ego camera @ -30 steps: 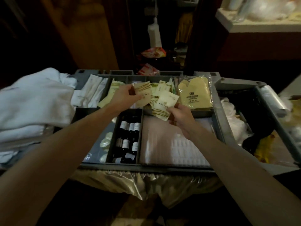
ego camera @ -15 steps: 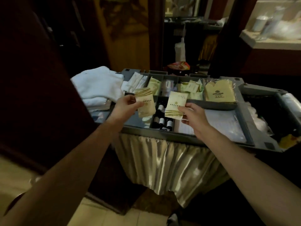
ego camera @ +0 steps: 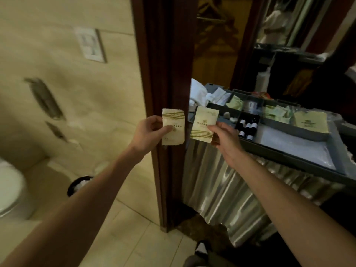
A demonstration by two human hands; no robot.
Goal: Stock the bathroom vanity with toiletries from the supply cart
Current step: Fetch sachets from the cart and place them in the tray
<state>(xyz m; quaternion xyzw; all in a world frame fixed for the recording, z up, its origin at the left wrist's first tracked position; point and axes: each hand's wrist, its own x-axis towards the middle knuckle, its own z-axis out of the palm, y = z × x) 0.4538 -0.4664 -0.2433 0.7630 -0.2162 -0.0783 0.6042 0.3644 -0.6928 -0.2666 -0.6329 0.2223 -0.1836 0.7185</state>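
My left hand pinches a cream toiletry sachet with green stripes at its top, held upright in front of the dark wooden door frame. My right hand pinches a second cream sachet, stripes at the bottom, just left of the supply cart. The cart's grey tray holds more sachets, small dark bottles and a yellow packet. The vanity is out of view.
White towels lie at the cart's far left end, and a shiny silver skirt hangs below the tray. Left of the door frame are beige bathroom tiles, a wall switch plate, a toilet and a small dark bin.
Both hands have lifted their sachets away from the cart tray and carried them left. The view has swung left from the cart to the bathroom doorway.
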